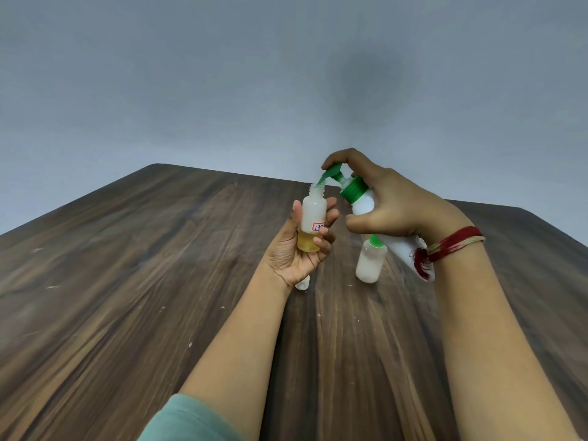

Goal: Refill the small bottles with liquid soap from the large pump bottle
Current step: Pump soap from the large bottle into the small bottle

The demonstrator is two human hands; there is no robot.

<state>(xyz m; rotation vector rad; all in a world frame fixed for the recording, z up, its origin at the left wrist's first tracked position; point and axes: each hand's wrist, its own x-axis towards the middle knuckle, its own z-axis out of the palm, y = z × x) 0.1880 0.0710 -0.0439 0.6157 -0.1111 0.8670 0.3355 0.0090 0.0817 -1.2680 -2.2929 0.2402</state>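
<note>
Small bottle held in curled fingers of left hand; tilted pump bottle gripped by right hand fingers.

The one view comes from a camera on the person's head, facing forward and down over the arms to a wooden table that fills the lower half. Its wide lens bows the table's edges and takes in a plain grey wall across the upper half. The left hand holding a small bottle and the right hand gripping the pump bottle sit near the lens, just right of centre.
</note>
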